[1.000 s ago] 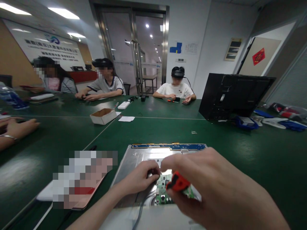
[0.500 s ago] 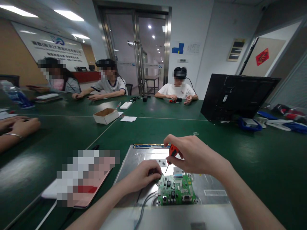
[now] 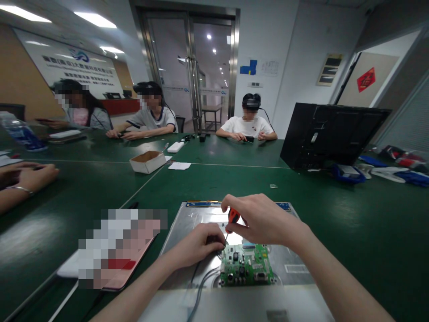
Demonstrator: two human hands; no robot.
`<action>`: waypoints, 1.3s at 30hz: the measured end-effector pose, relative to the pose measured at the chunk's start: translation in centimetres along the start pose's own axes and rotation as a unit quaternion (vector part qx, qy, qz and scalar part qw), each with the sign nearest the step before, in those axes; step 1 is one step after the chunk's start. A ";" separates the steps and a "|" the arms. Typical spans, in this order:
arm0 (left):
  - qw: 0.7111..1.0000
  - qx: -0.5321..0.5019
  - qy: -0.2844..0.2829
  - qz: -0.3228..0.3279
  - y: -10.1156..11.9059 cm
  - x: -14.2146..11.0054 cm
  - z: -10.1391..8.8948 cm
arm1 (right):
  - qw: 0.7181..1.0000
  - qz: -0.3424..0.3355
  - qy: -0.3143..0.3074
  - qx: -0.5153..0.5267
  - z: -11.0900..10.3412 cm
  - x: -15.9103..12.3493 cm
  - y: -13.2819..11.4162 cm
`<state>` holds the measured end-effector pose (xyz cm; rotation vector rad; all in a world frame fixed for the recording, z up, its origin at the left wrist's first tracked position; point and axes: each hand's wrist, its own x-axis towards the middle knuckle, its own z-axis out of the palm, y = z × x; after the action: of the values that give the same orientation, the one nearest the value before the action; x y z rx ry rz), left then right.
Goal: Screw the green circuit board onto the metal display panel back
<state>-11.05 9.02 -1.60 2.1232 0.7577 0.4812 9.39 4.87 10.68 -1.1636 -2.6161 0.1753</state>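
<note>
My right hand (image 3: 259, 219) grips the red-and-black handle of a small screwdriver (image 3: 233, 216). Its thin shaft slants down to the upper left corner of a green circuit board (image 3: 247, 264). At that same corner is my left hand (image 3: 206, 241), thumb and fingers pinched together close to the screwdriver's tip. Whatever those fingers hold is too small or hidden to make out. The board lies on a silvery metal panel (image 3: 177, 223) with a blue strip along its far edge. Grey cables (image 3: 200, 288) run from the board's left side toward me.
Left of the panel lie pink and white blurred items (image 3: 134, 264). Farther off stand an open cardboard box (image 3: 147, 164) and a white paper (image 3: 179, 166). A black monitor (image 3: 335, 134) stands at the right. Another person's hands (image 3: 36, 179) rest at the left; several people sit across the green table.
My right hand has moved left and slightly down, bringing the screwdriver's tip to the board's upper left corner, beside my left fingers. My left hand has stayed nearly still.
</note>
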 end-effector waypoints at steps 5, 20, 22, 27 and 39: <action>1.000 0.001 -0.018 -0.004 -0.2 0.0 -0.1 | 1.000 0.000 -0.005 -0.001 0.3 0.1 -0.1; 1.000 0.002 -0.008 0.002 -0.3 -0.1 0.0 | 1.000 -0.022 -0.017 0.005 -0.1 -0.4 -0.8; 1.000 -0.004 -0.010 0.007 -0.4 -0.1 0.1 | 1.000 -0.025 -0.016 0.001 0.0 -0.4 -0.9; 1.000 0.004 -0.007 -0.009 -0.5 -0.1 0.1 | 1.000 -0.003 0.005 -0.024 0.3 0.0 -0.8; 1.000 0.024 0.008 -0.013 -0.4 -0.2 0.2 | 0.999 -0.013 0.018 -0.042 0.6 0.0 -0.6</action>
<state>-11.17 8.97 -2.06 2.1527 0.8131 0.4712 8.76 4.47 10.26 -1.1468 -2.6294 0.0406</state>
